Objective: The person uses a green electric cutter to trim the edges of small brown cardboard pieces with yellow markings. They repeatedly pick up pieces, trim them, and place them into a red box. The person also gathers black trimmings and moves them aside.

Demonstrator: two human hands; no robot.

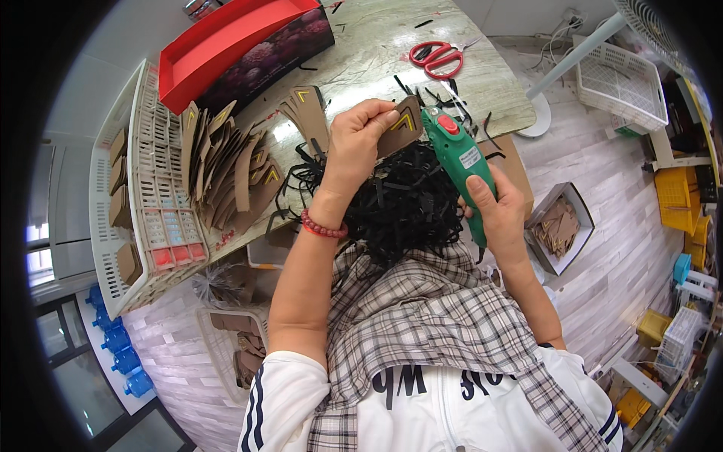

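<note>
My left hand (360,145) pinches a brown cardboard piece (401,125) with a yellow chevron mark and holds it up over the table edge. My right hand (498,215) grips a green power tool (461,160) with a red button; the tool's tip touches the cardboard piece's right edge. A heap of black strips (407,207) lies in my lap under both hands. A red bead bracelet (322,228) circles my left wrist.
A pile of brown cardboard pieces (226,169) lies on the marble table (361,60), by a white basket (147,188). A red box lid (226,41) and red scissors (435,59) sit farther back. A box of cardboard pieces (559,226) stands on the floor at right.
</note>
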